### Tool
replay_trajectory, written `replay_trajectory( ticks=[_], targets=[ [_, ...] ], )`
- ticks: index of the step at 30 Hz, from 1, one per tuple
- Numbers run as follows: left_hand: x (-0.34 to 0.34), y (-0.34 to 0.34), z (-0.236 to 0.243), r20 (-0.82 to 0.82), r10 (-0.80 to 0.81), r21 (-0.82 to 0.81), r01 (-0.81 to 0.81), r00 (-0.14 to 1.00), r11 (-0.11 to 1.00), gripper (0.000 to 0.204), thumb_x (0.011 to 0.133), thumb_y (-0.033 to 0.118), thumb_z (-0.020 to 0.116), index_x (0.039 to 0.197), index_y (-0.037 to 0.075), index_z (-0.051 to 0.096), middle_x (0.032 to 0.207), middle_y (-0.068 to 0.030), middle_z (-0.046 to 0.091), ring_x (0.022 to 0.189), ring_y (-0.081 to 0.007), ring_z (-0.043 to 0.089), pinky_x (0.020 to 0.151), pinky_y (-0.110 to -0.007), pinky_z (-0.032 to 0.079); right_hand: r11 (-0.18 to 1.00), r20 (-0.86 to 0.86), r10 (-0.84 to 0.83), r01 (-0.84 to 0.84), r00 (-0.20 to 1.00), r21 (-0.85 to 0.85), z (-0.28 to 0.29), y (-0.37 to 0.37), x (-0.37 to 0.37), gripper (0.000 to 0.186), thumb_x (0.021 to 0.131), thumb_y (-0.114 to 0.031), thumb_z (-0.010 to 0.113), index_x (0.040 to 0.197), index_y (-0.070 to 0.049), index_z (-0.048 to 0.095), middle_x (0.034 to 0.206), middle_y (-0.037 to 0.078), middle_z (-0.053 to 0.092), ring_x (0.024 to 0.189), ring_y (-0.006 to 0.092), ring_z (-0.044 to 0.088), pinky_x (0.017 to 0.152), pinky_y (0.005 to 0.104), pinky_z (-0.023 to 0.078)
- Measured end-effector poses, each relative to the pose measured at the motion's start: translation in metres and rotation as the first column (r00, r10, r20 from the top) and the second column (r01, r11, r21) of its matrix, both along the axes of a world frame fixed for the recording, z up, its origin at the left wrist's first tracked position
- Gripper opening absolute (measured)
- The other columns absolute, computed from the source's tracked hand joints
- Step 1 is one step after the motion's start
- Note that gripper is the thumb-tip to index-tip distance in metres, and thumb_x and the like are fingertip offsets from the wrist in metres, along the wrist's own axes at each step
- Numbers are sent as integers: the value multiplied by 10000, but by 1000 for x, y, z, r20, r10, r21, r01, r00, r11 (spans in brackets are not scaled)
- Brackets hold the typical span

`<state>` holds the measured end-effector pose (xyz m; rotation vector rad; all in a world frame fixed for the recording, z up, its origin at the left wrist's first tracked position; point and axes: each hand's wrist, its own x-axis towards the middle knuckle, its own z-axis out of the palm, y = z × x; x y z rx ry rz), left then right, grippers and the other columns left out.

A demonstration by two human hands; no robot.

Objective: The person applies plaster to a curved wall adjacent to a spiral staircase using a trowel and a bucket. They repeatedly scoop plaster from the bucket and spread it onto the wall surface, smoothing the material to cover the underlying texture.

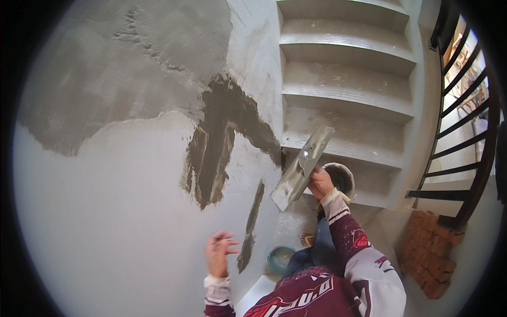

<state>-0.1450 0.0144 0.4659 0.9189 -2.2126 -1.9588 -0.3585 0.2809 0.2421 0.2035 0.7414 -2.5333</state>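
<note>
My right hand (321,183) is closed around the handle of a long, flat plastering trowel (303,168), held tilted beside the wall at the foot of the stairs. Grey smears show on the trowel's metal face. Lower left, my left hand (219,252) is empty, its fingers apart, in front of the white wall (127,211). Darker, wet-looking plaster (214,142) forms a forked patch on that wall, below a wide lighter grey plastered area (127,63). A narrow dark plaster strip (252,224) runs between the patch and my left hand.
Concrete stairs (346,79) rise ahead, with a dark metal railing (459,116) to their right. Just past my right hand stands a round bucket (340,177), partly hidden. A blue-green basin (280,260) sits by my legs. Orange bricks (430,253) are stacked at the lower right.
</note>
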Motion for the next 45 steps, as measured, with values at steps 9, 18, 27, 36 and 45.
replay_trajectory(
  ticks=[9,18,27,36,45],
  targets=[
    [-50,-40,175,-501,-234,-758,-553,833,-347,535,905,347,561,1294,-11,481,1324,-215,455,1255,-362,417,1065,-529,294,884,-295,132,22,946,466,-77,-36,-207,449,894,-118,628,1303,42,533,1268,114,602,1154,209,556,1014,309,399],
    [-108,-55,182,-298,-112,-456,-245,948,-856,705,909,479,527,1352,-41,350,1373,-273,356,1253,-426,377,1062,-601,269,590,-521,311,268,795,762,-130,-71,-389,462,878,-200,652,1304,-45,564,1305,177,591,1229,301,547,1048,355,402],
    [-127,-74,161,-185,-28,-463,-112,982,-879,716,919,489,508,1366,-44,340,1378,-271,354,1251,-434,378,1055,-609,283,366,-535,379,408,755,836,-109,-92,-431,422,886,-178,646,1301,-137,581,1292,143,595,1195,344,541,1040,388,416],
    [-135,-82,145,-145,6,-482,-65,989,-874,714,921,490,504,1365,-45,342,1376,-271,357,1251,-435,378,1054,-608,286,312,-705,372,634,604,708,-114,-116,-381,487,789,-84,675,1271,-116,608,1181,126,644,1052,330,572,958,415,440],
    [-138,-82,147,-139,-2,-460,-67,990,-886,712,924,491,499,1365,-46,345,1374,-270,360,1251,-437,378,1053,-608,289,513,-639,385,421,666,748,-97,-124,-270,482,781,-79,694,1256,-86,614,1158,156,649,1058,342,569,971,406,428]
  ],
)
